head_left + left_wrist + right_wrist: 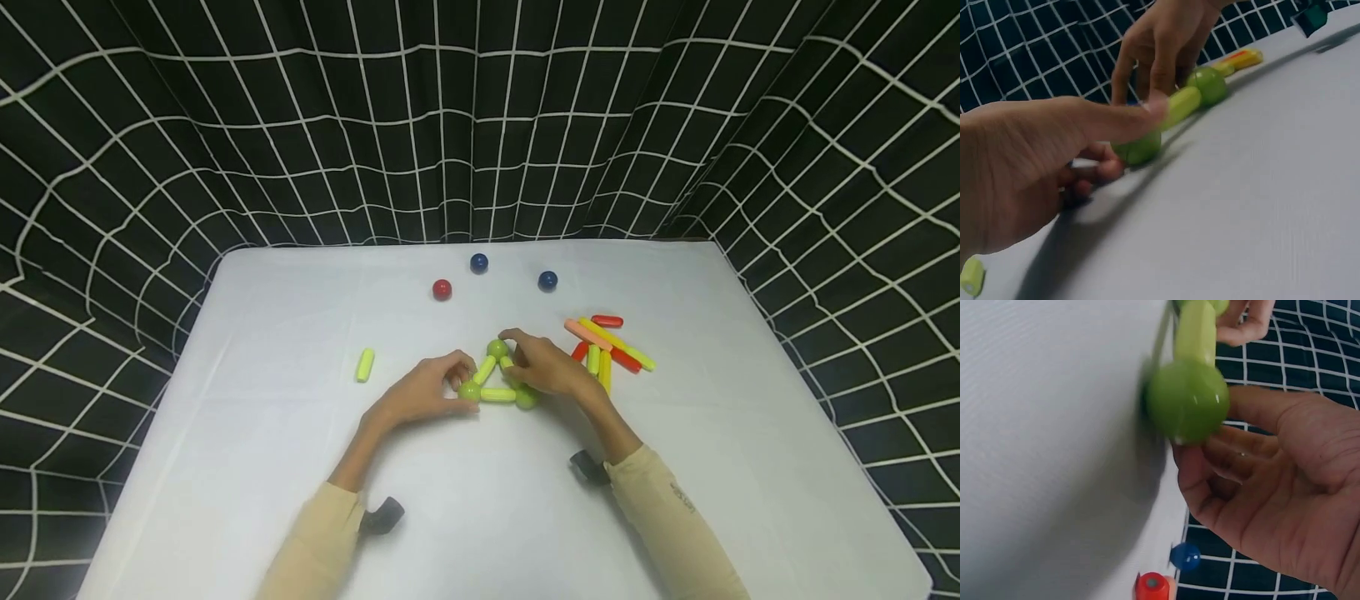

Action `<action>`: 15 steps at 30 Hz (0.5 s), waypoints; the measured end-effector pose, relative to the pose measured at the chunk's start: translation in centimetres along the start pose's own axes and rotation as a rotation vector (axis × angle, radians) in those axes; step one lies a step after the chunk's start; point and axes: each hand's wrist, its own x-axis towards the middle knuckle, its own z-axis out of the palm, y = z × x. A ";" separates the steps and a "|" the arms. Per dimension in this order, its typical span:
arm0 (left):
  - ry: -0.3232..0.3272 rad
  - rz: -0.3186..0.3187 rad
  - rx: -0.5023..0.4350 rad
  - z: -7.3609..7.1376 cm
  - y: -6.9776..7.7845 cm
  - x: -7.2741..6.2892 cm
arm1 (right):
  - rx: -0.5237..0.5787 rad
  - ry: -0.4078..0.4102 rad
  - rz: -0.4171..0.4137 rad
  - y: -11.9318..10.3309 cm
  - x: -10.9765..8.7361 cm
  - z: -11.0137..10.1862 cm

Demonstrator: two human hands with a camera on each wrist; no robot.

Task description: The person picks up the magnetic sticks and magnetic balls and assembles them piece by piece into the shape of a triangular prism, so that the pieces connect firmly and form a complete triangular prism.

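Note:
A triangle of green balls and yellow-green rods (498, 395) lies on the white table between the two hands. My left hand (427, 390) holds its left corner, thumb and fingers on either side of the green ball (1138, 149). From the far right, my right hand (551, 364) reaches over the triangle's right side. Its index finger is by the top ball (497, 348), and its thumb is by the right-hand rod. In the right wrist view, the thumb and fingers of that hand curl round the near corner ball (1188, 401). The right-hand rod is partly hidden beneath the right hand.
A pile of red, yellow, green and orange rods (600, 337) lies just right of the right hand. One loose yellow-green rod (364, 365) is off to the left. Toward the back are a red ball (442, 289) and two blue balls (547, 281). A dark grid-patterned curtain (450, 125) surrounds the table.

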 end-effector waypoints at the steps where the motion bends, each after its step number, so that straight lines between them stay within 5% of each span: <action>1: -0.020 0.018 0.004 -0.1 -0.2 -0.1 | 0.003 0.009 -0.014 0.0 0.0 0.0; 8: -0.008 0.037 -0.008 0.6 -1.0 -0.3 | 0.021 0.054 -0.031 0.6 -0.8 -1.0; 15: 0.018 0.033 -0.027 0.8 -1.6 -0.4 | 0.020 0.172 0.060 2.8 -3.1 -5.5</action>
